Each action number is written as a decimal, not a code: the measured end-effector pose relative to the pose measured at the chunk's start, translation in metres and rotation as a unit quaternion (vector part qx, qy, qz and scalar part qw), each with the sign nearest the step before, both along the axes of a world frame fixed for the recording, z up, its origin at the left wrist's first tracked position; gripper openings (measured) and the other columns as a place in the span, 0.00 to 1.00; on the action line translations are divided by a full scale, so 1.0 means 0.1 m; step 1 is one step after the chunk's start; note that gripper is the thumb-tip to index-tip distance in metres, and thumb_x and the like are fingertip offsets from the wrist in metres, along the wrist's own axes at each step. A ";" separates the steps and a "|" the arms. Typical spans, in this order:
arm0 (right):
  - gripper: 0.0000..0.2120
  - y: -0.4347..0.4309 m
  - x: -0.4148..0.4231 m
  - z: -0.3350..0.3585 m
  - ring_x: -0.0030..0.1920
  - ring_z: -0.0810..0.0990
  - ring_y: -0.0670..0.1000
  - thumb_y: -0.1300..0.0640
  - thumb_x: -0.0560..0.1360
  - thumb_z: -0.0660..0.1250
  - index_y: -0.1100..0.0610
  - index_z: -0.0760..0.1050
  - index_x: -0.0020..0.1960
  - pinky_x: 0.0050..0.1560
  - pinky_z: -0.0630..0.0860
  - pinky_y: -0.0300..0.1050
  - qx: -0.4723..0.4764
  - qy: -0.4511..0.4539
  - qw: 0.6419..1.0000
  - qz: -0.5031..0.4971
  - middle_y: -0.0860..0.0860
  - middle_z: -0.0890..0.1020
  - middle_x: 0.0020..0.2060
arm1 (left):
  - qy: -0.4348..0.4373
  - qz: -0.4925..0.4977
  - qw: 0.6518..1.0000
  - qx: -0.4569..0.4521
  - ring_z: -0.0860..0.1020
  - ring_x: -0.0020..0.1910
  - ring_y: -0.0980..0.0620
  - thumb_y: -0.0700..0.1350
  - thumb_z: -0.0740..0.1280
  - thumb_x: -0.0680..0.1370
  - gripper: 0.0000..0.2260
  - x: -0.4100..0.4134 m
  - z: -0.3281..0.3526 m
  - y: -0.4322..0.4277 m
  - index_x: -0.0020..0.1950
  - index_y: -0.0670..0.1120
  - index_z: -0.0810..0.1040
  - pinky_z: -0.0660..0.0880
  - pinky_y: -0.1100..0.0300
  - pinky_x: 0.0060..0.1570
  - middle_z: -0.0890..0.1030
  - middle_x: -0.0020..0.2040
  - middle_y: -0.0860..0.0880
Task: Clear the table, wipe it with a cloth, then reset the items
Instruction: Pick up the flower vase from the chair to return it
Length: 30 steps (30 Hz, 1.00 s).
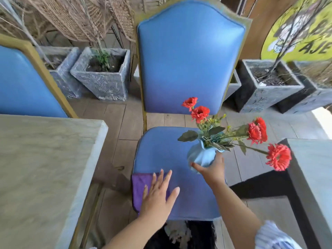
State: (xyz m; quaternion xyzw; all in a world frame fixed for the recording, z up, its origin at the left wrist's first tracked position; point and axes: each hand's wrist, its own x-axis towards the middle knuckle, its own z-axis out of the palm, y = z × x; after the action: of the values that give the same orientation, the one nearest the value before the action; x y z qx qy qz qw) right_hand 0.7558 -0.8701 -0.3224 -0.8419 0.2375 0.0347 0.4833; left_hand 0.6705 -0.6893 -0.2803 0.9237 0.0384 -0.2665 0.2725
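A light blue vase [201, 156] with red flowers [200, 113] is over the right side of a blue chair seat [161, 150], tilted to the right. My right hand [212, 170] grips the vase from below and behind. I cannot tell whether the vase touches the seat. A folded purple cloth [139, 186] lies on the seat's front left corner. My left hand [159, 194] lies flat over the cloth with straight, spread fingers. A pale marble-look table [41, 168] fills the left of the view.
A second pale table [314, 168] on a dark frame stands at the right. Another blue chair back [23, 83] is at far left. Several stone planters [104, 74] stand on the wooden floor behind the chairs.
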 end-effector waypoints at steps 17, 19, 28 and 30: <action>0.49 0.00 -3.19 2.01 0.60 0.71 0.53 0.47 0.58 0.80 0.54 0.58 0.71 0.52 0.69 0.45 -0.057 -0.113 0.986 0.108 0.52 0.71 0.59 | -0.172 -0.044 0.983 0.040 0.40 0.77 0.53 0.61 0.47 0.80 0.26 -2.66 1.68 0.35 0.77 0.58 0.47 0.41 0.47 0.73 0.43 0.78 0.53; 0.50 0.00 -3.72 2.04 0.59 0.72 0.53 0.45 0.57 0.80 0.54 0.57 0.71 0.52 0.70 0.46 -0.051 -0.120 0.984 0.119 0.53 0.72 0.59 | -0.173 -0.050 0.983 0.042 0.40 0.77 0.53 0.61 0.48 0.80 0.26 -3.17 1.74 0.34 0.77 0.57 0.48 0.41 0.47 0.73 0.43 0.78 0.53; 0.55 0.38 -5.40 2.37 0.67 0.68 0.55 0.45 0.57 0.81 0.55 0.53 0.74 0.62 0.70 0.49 -0.058 -0.112 0.974 0.188 0.54 0.69 0.67 | -0.170 -0.026 0.981 0.088 0.45 0.77 0.50 0.62 0.48 0.80 0.27 -4.97 2.13 0.82 0.77 0.56 0.50 0.44 0.44 0.73 0.45 0.79 0.50; 0.56 0.62 -5.64 2.46 0.68 0.67 0.54 0.46 0.57 0.81 0.55 0.52 0.75 0.63 0.69 0.49 -0.050 -0.120 0.969 0.209 0.53 0.68 0.69 | -0.183 -0.013 0.977 0.107 0.46 0.77 0.50 0.62 0.48 0.80 0.26 -5.28 2.28 1.07 0.77 0.56 0.50 0.46 0.45 0.73 0.47 0.79 0.50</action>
State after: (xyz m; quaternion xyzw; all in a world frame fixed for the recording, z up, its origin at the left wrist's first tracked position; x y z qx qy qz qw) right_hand 0.1921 -0.8078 -0.0759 -0.8941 -0.0017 0.0220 0.4473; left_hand 0.1429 -0.5821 -0.0522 0.9811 0.0046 -0.0905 0.1707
